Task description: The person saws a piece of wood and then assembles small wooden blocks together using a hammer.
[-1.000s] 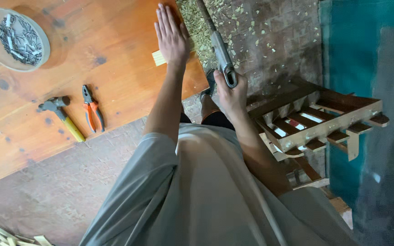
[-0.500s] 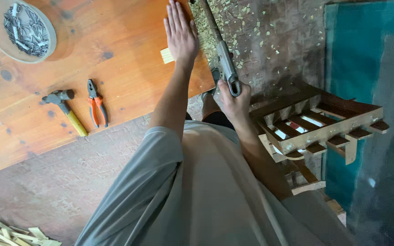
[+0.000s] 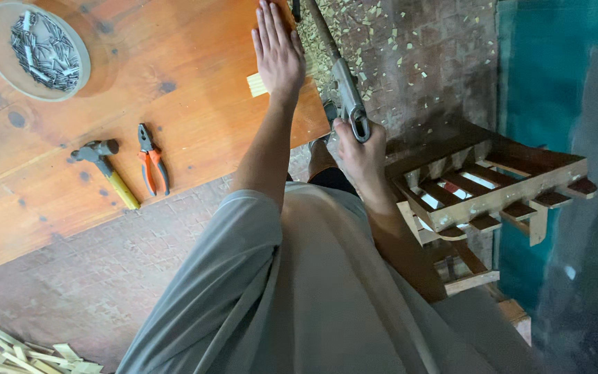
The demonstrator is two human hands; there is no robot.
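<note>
Wooden table (image 3: 174,55): wood strip (image 3: 257,84) under left hand (image 3: 278,52)

The person's left hand (image 3: 279,52) lies flat, fingers together, on a small pale wooden strip (image 3: 257,84) near the right edge of the orange wooden tabletop (image 3: 188,104). The right hand (image 3: 360,149) grips the handle of a long saw (image 3: 340,76) that runs along that same edge, over a floor strewn with wood chips. Near the tabletop's front edge lie a hammer (image 3: 105,170) and orange-handled pliers (image 3: 152,166), side by side. A round dish of nails (image 3: 36,48) sits at the far left corner. A slatted wooden crate (image 3: 493,187) stands to the right.
</note>
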